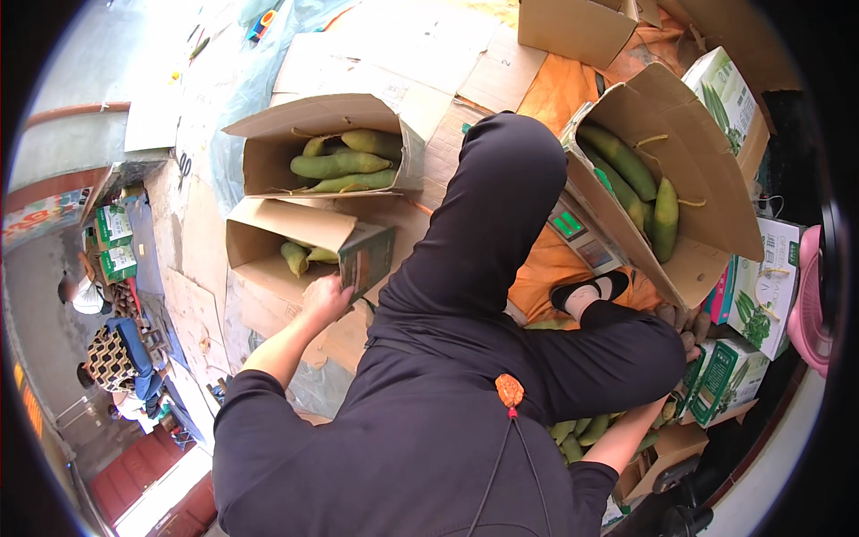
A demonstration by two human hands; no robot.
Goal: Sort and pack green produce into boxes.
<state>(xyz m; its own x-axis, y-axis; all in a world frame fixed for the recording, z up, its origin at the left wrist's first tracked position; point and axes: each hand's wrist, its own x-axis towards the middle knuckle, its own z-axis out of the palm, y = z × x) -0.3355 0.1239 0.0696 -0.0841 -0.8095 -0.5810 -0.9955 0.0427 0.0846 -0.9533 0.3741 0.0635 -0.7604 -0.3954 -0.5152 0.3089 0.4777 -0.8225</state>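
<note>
My left hand (327, 299) is closed on the near edge of an open cardboard box (295, 220), which lies tipped with its opening to the left. A few long green radishes (295, 258) show inside it. Just beyond stands another open box (268, 170) with several green radishes (344, 165) stacked in it. My right forearm (631, 434) reaches past my bent right knee, above a heap of green radishes (586, 431). The knee hides most of my right hand, so its fingers and anything in them cannot be made out.
Right of my raised knee, a large open box (707, 170) holds more green radishes (664, 219), beside a scale with a lit green display (567, 225). Printed cartons (729, 380), brown root vegetables (684, 324) and a pink plastic item (810, 304) line the right side. Two people (121, 358) are far left.
</note>
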